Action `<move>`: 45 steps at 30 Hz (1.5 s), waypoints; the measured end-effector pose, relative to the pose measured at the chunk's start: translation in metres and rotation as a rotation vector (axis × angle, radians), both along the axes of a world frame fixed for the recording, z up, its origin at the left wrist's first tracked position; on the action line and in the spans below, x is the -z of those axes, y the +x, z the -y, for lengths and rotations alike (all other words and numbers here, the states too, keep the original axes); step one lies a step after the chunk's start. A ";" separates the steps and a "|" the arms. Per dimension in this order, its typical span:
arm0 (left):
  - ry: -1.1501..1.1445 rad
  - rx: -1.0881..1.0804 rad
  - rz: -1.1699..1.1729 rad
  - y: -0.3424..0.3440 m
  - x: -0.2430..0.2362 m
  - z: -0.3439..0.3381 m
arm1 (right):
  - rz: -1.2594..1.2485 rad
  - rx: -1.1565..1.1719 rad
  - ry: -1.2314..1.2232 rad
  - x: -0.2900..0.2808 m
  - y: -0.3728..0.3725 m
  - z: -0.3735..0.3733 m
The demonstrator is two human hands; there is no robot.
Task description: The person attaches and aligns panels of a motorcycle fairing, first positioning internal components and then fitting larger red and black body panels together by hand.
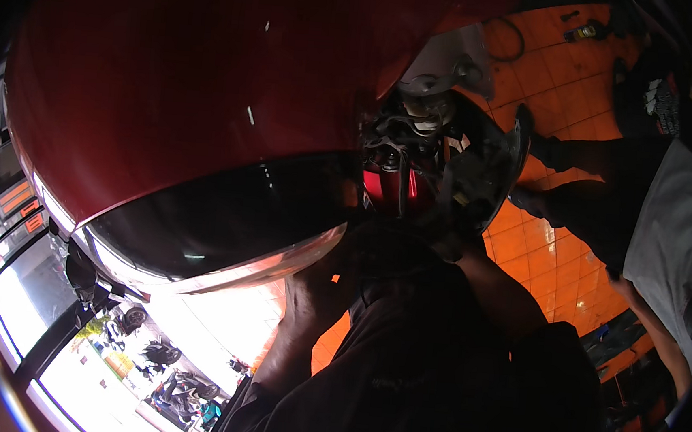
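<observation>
A large glossy dark red curved panel (pixel 194 82) with a black lower section (pixel 232 215) fills the upper left, close in front of me. At its right end is an opened part with black wires (pixel 392 150), a bright red piece (pixel 393 187) and a dark curved cover (pixel 496 171). My left hand (pixel 330 267) reaches up under the panel's lower edge; its fingers are lost in shadow. Beside the dark cover, near the wiring, is my right hand (pixel 461 248). Shadow hides its fingers as well, so what either hand holds does not show.
At the right, a person in a grey shirt (pixel 674 226) and dark trousers stands on the orange tiled floor (pixel 534 255). A dark bottle (pixel 586 32) and a black loop (pixel 506 40) lie at the upper right. Several motorbikes (pixel 177 394) stand in bright light at the lower left.
</observation>
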State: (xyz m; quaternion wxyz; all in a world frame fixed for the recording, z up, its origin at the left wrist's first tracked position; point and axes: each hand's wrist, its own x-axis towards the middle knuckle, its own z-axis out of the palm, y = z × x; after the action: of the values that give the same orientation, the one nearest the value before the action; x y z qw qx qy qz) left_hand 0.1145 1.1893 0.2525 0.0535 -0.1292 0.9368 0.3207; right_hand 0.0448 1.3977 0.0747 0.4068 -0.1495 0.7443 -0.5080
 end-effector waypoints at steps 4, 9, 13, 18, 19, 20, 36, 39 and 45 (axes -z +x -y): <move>0.065 -0.019 0.022 0.002 -0.004 -0.002 | -0.006 0.001 0.034 -0.006 0.006 -0.005; 0.114 0.008 0.029 0.005 -0.007 -0.004 | -0.013 -0.003 0.075 -0.014 0.010 -0.014; 0.158 0.040 0.016 0.007 -0.007 -0.002 | -0.028 -0.003 0.107 -0.022 0.014 -0.023; 0.189 0.063 -0.010 0.010 -0.001 0.002 | -0.063 -0.004 0.135 -0.024 0.015 -0.017; 0.196 0.068 -0.015 0.011 -0.001 0.002 | -0.074 -0.006 0.138 -0.025 0.015 -0.014; 0.203 0.071 -0.020 0.012 0.000 0.003 | -0.081 -0.012 0.144 -0.025 0.015 -0.012; 0.467 0.123 -0.184 0.015 0.001 0.023 | -0.147 -0.120 0.302 -0.068 0.020 -0.007; 0.518 0.090 -0.224 0.014 0.004 0.027 | -0.138 -0.114 0.347 -0.093 0.015 -0.001; 0.621 0.045 -0.257 0.013 0.007 0.026 | -0.313 -0.228 0.434 -0.087 0.019 0.009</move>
State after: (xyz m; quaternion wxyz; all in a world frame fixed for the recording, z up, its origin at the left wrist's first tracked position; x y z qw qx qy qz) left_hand 0.1273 1.1631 0.2459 -0.0211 -0.0447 0.7962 0.6030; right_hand 0.0639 1.3889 0.1620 0.3641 -0.2185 0.8677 -0.2586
